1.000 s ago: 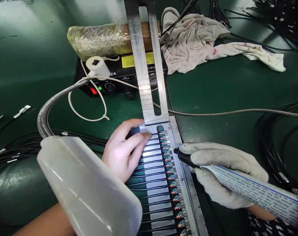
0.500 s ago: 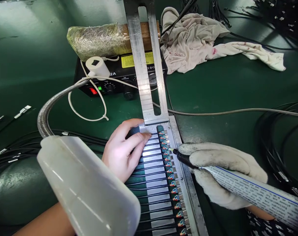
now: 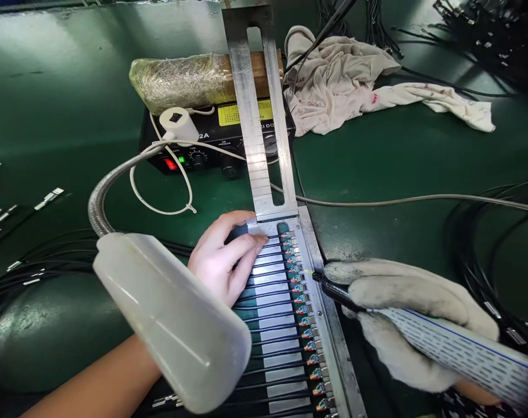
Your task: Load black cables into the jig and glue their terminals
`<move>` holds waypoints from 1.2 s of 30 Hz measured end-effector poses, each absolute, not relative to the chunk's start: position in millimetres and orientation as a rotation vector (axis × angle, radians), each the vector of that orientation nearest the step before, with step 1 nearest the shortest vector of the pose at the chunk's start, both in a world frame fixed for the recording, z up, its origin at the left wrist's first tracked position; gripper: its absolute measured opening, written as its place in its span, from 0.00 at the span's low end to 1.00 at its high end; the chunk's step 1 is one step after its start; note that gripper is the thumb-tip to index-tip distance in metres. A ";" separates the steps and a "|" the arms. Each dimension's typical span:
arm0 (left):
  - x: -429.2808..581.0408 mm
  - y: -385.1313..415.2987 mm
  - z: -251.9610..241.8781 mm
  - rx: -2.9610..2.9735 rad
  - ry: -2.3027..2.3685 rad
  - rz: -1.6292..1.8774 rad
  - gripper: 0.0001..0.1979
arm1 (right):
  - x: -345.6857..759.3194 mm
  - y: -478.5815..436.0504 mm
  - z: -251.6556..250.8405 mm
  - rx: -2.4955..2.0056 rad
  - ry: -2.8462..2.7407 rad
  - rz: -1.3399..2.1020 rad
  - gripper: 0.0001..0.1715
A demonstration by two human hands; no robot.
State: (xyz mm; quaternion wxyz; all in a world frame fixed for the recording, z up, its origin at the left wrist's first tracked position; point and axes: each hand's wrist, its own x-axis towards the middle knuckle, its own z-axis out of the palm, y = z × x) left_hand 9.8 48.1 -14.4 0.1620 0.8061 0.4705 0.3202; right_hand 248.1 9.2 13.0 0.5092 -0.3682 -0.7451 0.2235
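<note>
My left hand (image 3: 222,264) lies bare on a metal jig (image 3: 322,313), its fingers pressed flat across several black cables (image 3: 268,325) held in a row. Small connector ends (image 3: 301,299) line the jig's right side. My right hand (image 3: 403,313), in a dirty white glove, grips a dispensing syringe (image 3: 446,345) with a printed white barrel. Its black nozzle tip (image 3: 318,277) touches one connector in the upper part of the row.
A white lamp head (image 3: 172,316) on a metal gooseneck (image 3: 115,177) hangs in front of my left forearm. Behind the jig stand a slotted metal bar (image 3: 257,128), a black dispenser controller (image 3: 215,142) and a wrapped bundle (image 3: 180,81). A crumpled cloth (image 3: 342,81) lies back right; black cables (image 3: 485,255) coil right.
The syringe tip has moved slightly down the connector row towards me. My left hand stays pressed on the cables. The view has shifted a little.
</note>
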 end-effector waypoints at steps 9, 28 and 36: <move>9.8 47.5 -13.0 2.309 1.335 0.921 0.07 | 248.6 4.1 0.4 -0.881 -1.789 0.586 0.22; 9.3 47.8 -14.4 2.313 1.347 0.916 0.07 | 246.8 4.3 5.7 -0.947 -1.809 0.561 0.17; 9.2 47.5 -15.7 2.310 1.344 0.922 0.07 | 249.4 3.7 4.2 -0.913 -1.845 0.560 0.19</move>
